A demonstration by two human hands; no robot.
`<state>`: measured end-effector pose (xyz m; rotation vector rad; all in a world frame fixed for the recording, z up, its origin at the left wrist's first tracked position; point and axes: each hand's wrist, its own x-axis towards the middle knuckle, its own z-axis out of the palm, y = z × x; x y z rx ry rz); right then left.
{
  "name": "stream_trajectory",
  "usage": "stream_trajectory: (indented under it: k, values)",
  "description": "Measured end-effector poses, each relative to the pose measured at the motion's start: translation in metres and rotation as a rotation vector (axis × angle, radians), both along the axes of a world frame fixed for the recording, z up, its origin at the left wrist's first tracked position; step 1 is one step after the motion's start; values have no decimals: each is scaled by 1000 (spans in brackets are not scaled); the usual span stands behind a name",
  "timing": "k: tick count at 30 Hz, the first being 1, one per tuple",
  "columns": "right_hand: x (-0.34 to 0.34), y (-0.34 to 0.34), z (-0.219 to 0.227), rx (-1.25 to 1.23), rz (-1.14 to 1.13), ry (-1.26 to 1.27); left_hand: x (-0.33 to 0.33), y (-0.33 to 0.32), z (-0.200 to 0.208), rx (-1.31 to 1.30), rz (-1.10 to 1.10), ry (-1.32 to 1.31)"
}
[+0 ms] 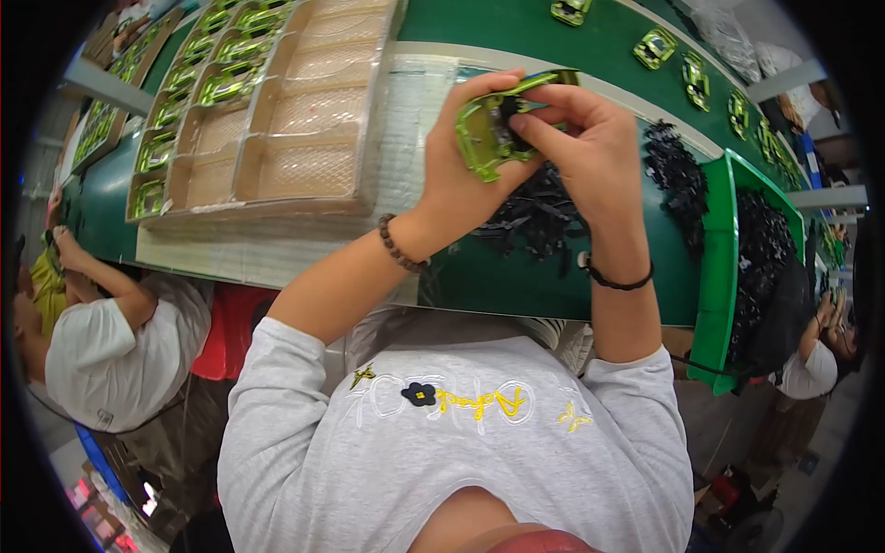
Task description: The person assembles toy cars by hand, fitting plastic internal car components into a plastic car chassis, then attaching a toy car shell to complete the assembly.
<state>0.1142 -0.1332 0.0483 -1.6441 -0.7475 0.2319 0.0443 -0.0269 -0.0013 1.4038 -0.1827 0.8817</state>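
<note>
My left hand point(442, 170) is closed around the edge of a shiny lime-green plastic shell point(475, 152), shaped like a toy car body, with its hollow side facing up. Thumb and fingers of my right hand point(599, 134) are pinched at a small black plastic part point(508, 111) set against the inside of that shell. The fingertips partly hide the black part, so whether it is seated cannot be told. Under my hands, a heap of loose black plastic parts point(535, 214) lies on the green table.
At the left stands a compartmented tray point(277, 201), its far and left cells holding green shells. A second black heap point(678, 175) lies beside a green bin point(717, 286) of black parts at the right. Shells rest along the green belt point(470, 23). Co-workers sit on both sides.
</note>
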Motion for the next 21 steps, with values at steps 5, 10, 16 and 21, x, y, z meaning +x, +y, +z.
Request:
stream_trajectory:
  k: [5, 10, 16, 21]
  values:
    - [2, 0, 5, -9, 95, 46, -4, 0, 0, 88, 90, -23]
    - [7, 4, 0, -23, 137, 79, -6, 3, 6, 33, 32, 158]
    - [-9, 6, 3, 167, -8, 338, -4, 12, 14, 118, -122, 78]
    - [-16, 11, 2, 178, -46, 278, -5, 10, 9, -114, -161, 76]
